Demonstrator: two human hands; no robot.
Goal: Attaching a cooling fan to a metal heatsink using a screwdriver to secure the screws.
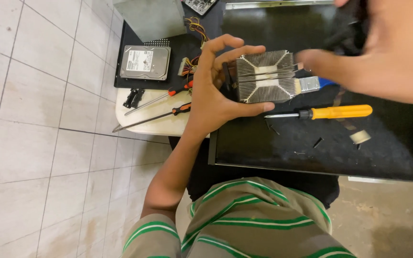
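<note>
My left hand [213, 88] grips a finned metal heatsink [265, 76] by its left side, holding it above a black panel [311, 153]. My right hand [383, 52], blurred and close to the camera, reaches in from the upper right with a finger touching the heatsink's right edge; it seems to clutch something dark, which I cannot make out. A small brush with a blue handle [314, 84] pokes out from behind the heatsink on its right side.
A yellow-handled screwdriver [331, 112], loose screws [317, 142] and a small metal piece [360, 137] lie on the panel. Two orange-and-black screwdrivers [168, 100], a black bracket [134, 97], a hard drive [145, 62], coloured wires [194, 28] and a grey metal box [151, 16] sit left. Tiled floor beyond.
</note>
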